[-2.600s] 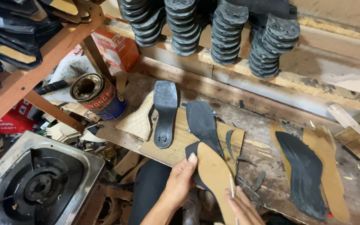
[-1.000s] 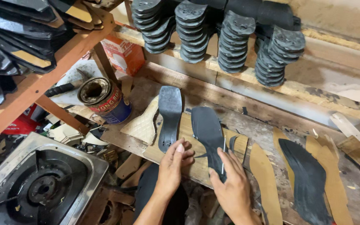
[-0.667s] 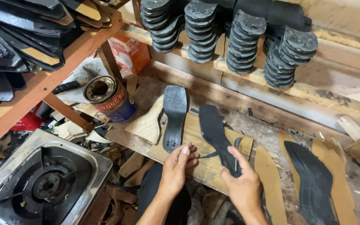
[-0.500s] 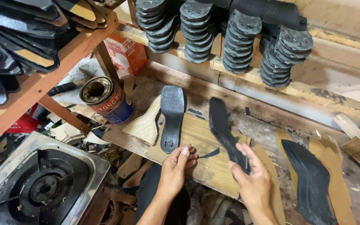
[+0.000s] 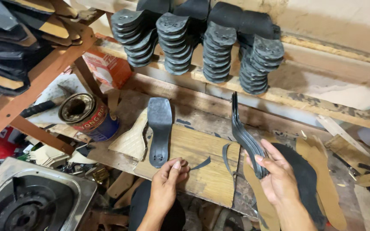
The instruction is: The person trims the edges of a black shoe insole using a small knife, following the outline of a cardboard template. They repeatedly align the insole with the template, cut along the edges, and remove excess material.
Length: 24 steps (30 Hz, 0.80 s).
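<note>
The right hand [image 5: 279, 179] grips a thin stack of dark soles [image 5: 245, 134], held on edge above the right side of the wooden board [image 5: 202, 160], thumb on the near face and fingers wrapped behind. Seen edge-on, the stack shows several layers, but how many I cannot tell, and its lower end is hidden by the palm. The left hand [image 5: 168, 184] sits at the near edge of the board with fingers pinched narrow on the end of a thin black strip [image 5: 200, 164]; where the strip ends under the fingertips is not visible. Both forearms are cut off by the bottom edge.

Just left of the left hand, 1 black sole [image 5: 159, 128] lies flat on the board, toe pointing far. To the right, partly behind the right hand, a dark insole [image 5: 307, 179] lies on tan cutouts [image 5: 322, 175], its near end covered by the wrist. Left of the board stands an open glue tin [image 5: 88, 115]; a metal stove [image 5: 26, 201] is cropped at the near left corner. On the far shelf [image 5: 305, 100] 4 stacks of black heels [image 5: 217, 51] rise out of the top edge.

0.5 s ago the right hand pressed a sole flat on the board; now the soles are lifted and turned on edge. The left hand has barely shifted, and the sole beside it lies as before.
</note>
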Each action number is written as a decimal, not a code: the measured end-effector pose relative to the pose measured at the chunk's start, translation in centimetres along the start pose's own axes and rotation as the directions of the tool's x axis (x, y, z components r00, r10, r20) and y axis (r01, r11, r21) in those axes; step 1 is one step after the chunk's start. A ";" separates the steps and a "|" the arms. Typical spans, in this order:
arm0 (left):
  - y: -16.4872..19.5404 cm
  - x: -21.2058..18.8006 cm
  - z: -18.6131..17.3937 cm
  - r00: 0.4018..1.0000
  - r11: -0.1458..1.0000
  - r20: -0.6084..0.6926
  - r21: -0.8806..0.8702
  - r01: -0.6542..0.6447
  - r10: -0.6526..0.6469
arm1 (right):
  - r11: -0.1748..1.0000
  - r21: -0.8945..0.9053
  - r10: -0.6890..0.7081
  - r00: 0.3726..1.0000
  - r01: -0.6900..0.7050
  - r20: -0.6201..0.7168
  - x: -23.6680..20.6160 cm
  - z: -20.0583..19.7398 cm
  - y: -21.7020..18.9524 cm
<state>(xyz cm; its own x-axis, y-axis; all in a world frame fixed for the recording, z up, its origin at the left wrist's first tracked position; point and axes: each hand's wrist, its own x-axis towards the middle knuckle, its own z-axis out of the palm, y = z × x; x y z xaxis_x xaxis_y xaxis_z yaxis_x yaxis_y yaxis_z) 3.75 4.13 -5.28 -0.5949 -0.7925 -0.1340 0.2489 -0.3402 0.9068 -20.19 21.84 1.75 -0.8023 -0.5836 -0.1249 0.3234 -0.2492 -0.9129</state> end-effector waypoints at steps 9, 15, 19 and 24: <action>0.1 -0.3 0.2 1.000 0.999 -0.007 0.043 0.016 -0.015 | 0.427 -0.867 -0.432 0.900 0.257 0.054 2.3 -2.5 1.2; 1.0 -0.7 0.9 1.000 0.999 0.007 0.048 -0.015 0.014 | 0.063 -0.931 -0.512 0.813 0.360 0.279 1.4 -2.0 1.1; 4.0 -1.2 0.9 0.996 0.939 -0.084 0.344 0.018 0.012 | -0.059 -0.886 -0.585 0.703 0.459 0.403 -2.3 -2.2 0.8; 8.1 1.5 -0.3 0.799 0.268 0.120 0.904 -0.333 0.589 | -0.042 -0.936 -0.430 0.839 0.351 0.334 -9.1 -5.0 1.9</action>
<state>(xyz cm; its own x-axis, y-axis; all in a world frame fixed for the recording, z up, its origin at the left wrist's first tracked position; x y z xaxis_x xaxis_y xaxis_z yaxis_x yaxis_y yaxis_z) 5.07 0.04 1.71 -0.4207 -0.7730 0.4749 -0.4257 0.6305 0.6491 -14.74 30.55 -0.80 -0.6447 -0.6402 0.4178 -0.7643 0.5288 -0.3691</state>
